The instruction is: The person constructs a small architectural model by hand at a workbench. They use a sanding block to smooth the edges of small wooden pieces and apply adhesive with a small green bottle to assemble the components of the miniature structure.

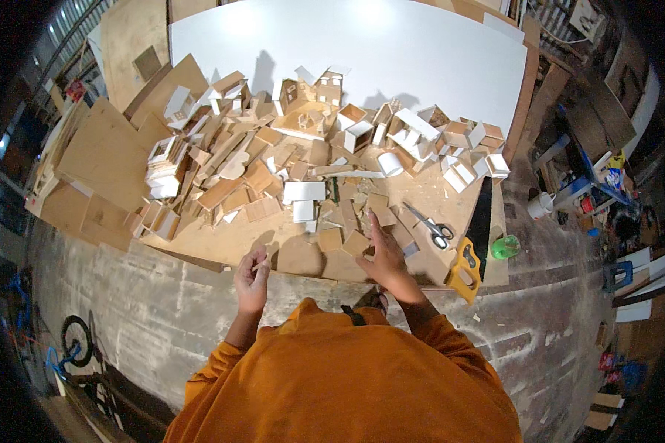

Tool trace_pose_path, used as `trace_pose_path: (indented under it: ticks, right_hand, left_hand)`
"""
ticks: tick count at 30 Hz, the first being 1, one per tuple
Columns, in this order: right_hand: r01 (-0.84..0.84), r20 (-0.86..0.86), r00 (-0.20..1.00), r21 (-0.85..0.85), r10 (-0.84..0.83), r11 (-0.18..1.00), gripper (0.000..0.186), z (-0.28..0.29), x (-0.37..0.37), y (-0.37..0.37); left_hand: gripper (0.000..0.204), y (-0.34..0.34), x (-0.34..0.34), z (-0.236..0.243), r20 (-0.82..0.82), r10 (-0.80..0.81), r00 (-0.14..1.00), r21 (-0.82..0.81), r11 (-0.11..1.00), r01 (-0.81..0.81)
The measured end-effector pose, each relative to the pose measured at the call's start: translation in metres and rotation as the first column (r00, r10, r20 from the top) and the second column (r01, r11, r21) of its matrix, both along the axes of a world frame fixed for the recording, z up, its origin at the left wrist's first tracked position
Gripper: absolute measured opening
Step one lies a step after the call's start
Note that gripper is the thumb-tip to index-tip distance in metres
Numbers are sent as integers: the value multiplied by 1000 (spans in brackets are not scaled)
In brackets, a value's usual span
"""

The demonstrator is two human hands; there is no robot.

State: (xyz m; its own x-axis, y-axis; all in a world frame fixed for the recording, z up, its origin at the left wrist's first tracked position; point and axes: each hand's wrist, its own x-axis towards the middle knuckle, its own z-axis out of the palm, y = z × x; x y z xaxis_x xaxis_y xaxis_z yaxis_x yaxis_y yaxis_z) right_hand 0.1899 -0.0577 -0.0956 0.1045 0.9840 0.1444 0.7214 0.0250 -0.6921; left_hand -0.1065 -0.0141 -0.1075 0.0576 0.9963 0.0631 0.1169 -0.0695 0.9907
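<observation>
My left hand (252, 280) hovers at the front edge of the wooden work table, its fingers loosely curled and slightly apart, with nothing visible in them. My right hand (386, 258) is over the table's front edge, index finger stretched forward and thumb out, holding nothing that I can see. Just beyond its fingertips lie flat wood offcuts (379, 209). A white block-like piece (304, 191) sits between and beyond the hands. To the right of my right hand are black-handled scissors (430, 227) and a handsaw (465, 267) with a yellow handle.
Small wooden model houses (328, 87) and loose scraps heap across the table. A white panel (347, 44) stands behind them. A green container (505, 247) is at the right edge. Large boards (100, 159) lean at left; a bicycle wheel (76, 340) is on the floor side.
</observation>
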Motion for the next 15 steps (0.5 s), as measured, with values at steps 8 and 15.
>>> trace_pose_path:
  ticks: [8, 15]
  right_hand:
    - [61, 89, 994, 5, -61, 998, 105, -12, -25, 5]
    - [-133, 202, 970, -11, 133, 991, 104, 7, -30, 37]
  left_hand:
    - [34, -9, -26, 13, -419, -96, 903, 169, 969, 182]
    - [30, 22, 4, 1, -468, -184, 865, 254, 909, 331]
